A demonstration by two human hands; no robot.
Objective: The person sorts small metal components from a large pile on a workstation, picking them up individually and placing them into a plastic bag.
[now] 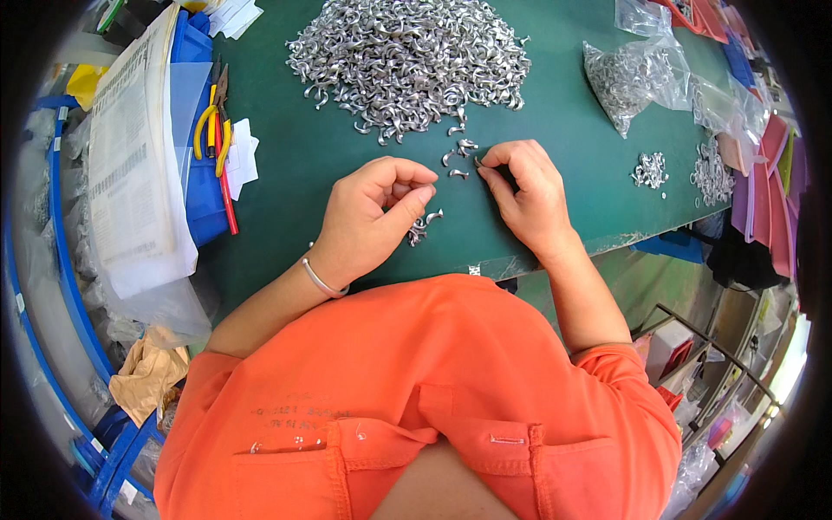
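Pliers (211, 139) with yellow handles lay well left of the hands on the green surface (282, 178). The left hand (368, 208) curled, thumb toward forefinger; I couldn't tell whether it gripped anything. Ahead of it rose a heap of curved metal pieces (407, 65); a small cluster (422, 229) sat by its thumb, and loose pieces (458, 174) lay between the hands. They looked light, stiff and slippery, probably best pinched mid-curve. The right hand (529, 195) bent likewise, its grip unclear to me.

One large metal heap (412, 61), one bracelet (317, 279)
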